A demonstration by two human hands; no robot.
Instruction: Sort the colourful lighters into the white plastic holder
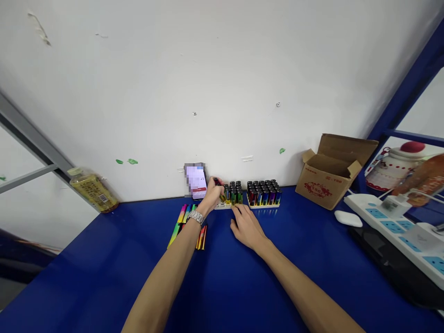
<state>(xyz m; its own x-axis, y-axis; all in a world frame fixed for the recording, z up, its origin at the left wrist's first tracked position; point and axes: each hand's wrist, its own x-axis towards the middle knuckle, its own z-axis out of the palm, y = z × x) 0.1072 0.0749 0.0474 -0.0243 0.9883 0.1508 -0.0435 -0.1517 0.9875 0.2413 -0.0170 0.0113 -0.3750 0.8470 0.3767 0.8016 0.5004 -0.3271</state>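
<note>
My left hand, with a metal watch on its wrist, is closed round a dark-topped lighter at the left end of a white tray. Several lighters with black tops and shiny coloured bodies stand upright in that tray. At the tray's front edge rests my right hand, thumb apart from the fingers and nothing in its grasp. Beside my left forearm, more lighters in rainbow and red-gold colours lie flat on the blue table; the forearm hides part of them.
A second white tray full of upright lighters stands to the right. Against the wall lean a phone and a yellow bottle. An open cardboard box, a white case and a power strip sit at the right.
</note>
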